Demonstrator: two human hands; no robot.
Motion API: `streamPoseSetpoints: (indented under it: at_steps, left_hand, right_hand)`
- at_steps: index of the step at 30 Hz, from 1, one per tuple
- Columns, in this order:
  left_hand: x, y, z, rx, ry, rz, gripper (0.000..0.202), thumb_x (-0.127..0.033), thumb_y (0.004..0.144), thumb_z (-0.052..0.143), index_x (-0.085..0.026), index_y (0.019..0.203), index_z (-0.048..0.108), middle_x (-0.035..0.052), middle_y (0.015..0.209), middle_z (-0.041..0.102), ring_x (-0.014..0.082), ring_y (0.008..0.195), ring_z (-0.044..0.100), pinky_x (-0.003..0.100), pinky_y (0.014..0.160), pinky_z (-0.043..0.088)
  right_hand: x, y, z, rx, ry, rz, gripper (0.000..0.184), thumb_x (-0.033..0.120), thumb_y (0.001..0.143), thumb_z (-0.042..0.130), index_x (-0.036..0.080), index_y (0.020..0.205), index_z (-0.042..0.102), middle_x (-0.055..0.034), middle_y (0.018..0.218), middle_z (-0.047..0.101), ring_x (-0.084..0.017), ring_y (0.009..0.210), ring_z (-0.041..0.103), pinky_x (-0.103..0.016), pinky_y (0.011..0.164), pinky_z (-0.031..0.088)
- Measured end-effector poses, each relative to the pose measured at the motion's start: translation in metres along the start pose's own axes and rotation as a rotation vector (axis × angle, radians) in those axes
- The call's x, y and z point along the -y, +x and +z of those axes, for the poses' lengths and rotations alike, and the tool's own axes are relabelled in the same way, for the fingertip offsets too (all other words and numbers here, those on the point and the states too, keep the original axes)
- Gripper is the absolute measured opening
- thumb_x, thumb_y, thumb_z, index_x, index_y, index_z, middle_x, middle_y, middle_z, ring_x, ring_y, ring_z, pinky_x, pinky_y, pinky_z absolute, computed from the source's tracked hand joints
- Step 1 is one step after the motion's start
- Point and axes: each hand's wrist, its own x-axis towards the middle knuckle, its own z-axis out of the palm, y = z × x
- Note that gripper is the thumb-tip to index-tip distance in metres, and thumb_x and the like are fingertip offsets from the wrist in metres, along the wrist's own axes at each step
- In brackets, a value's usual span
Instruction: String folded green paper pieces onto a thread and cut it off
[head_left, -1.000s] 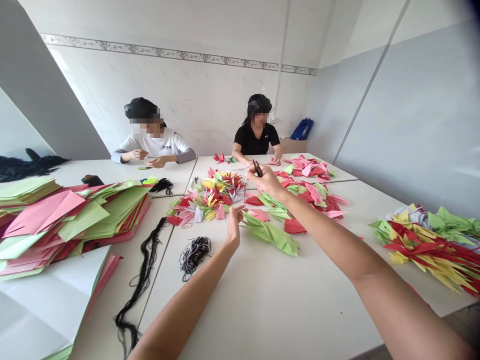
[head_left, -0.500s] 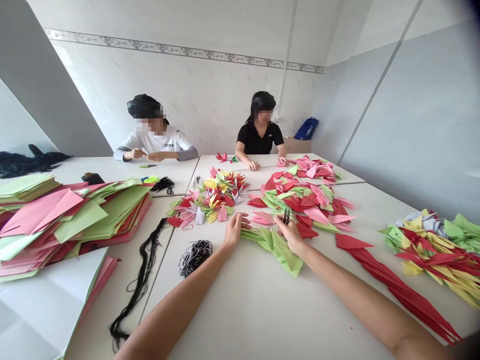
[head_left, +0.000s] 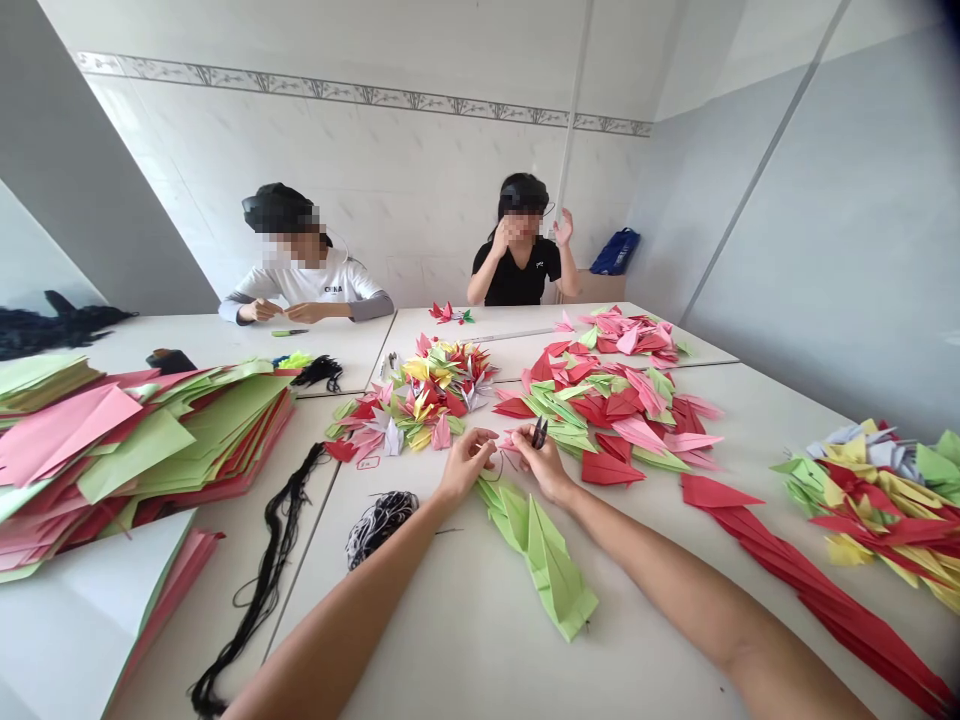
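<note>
My right hand [head_left: 546,464] is closed around small black scissors [head_left: 538,431] above the white table [head_left: 465,640]. My left hand [head_left: 465,458] is beside it, fingers pinched together on a thin dark thread that is hard to make out. Both hands hover at the far end of a strung row of green folded paper pieces [head_left: 541,550]. A pile of red, pink and green folded pieces [head_left: 611,405] lies just behind my right hand. A coil of black thread [head_left: 379,520] rests left of my left forearm.
A mixed heap of folded cranes [head_left: 427,395] sits behind my left hand. Stacked coloured paper sheets [head_left: 135,440] fill the left. A red strung row [head_left: 810,590] and a yellow-red-green heap [head_left: 885,500] lie right. Long black strands [head_left: 262,580] trail left. Two people sit across the table.
My right hand pulled back from the far piles with the scissors and met my left hand. The green strung row now lies nearer me. The far person in black raised both hands.
</note>
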Motion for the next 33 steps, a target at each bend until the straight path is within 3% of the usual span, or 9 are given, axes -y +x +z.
streamPoseSetpoints:
  at_steps: [3, 6, 18, 33]
  left_hand:
    - [0.0012, -0.0021, 0.001, -0.083, 0.105, 0.059, 0.017, -0.033, 0.082, 0.062, -0.02, 0.088, 0.07, 0.0012, 0.072, 0.063, 0.0145, 0.061, 0.053, 0.025, 0.057, 0.042]
    - [-0.0001, -0.0056, 0.0018, -0.099, 0.183, 0.104, 0.012, -0.028, 0.08, 0.062, -0.02, 0.084, 0.071, 0.0014, 0.073, 0.064, 0.0145, 0.061, 0.049, 0.026, 0.058, 0.038]
    - [0.0, -0.0082, 0.0033, -0.067, 0.287, 0.13, 0.01, -0.029, 0.08, 0.064, -0.021, 0.078, 0.069, 0.0003, 0.066, 0.056, 0.016, 0.063, 0.047, 0.028, 0.06, 0.034]
    - [-0.0016, -0.0068, 0.0027, -0.075, 0.217, 0.122, 0.014, -0.031, 0.079, 0.062, -0.019, 0.073, 0.065, -0.002, 0.062, 0.049, 0.0138, 0.06, 0.043, 0.027, 0.059, 0.033]
  right_hand:
    - [-0.0044, -0.0005, 0.0014, 0.029, 0.003, -0.014, 0.049, 0.063, 0.072, 0.079, 0.018, 0.087, 0.067, -0.0036, 0.078, 0.069, -0.008, 0.046, 0.044, -0.024, 0.04, 0.034]
    - [-0.0052, -0.0018, -0.0016, 0.044, 0.005, -0.026, 0.045, 0.062, 0.075, 0.078, 0.02, 0.088, 0.068, -0.0053, 0.085, 0.071, -0.009, 0.048, 0.046, -0.025, 0.041, 0.036]
    - [-0.0075, -0.0011, -0.0076, 0.087, 0.017, -0.029, 0.04, 0.058, 0.079, 0.076, 0.021, 0.084, 0.064, -0.0043, 0.09, 0.074, -0.007, 0.044, 0.044, -0.026, 0.042, 0.035]
    - [-0.0062, -0.0028, -0.0067, 0.104, -0.028, -0.027, 0.037, 0.056, 0.077, 0.077, 0.021, 0.08, 0.062, -0.0048, 0.093, 0.075, -0.008, 0.043, 0.044, -0.026, 0.042, 0.033]
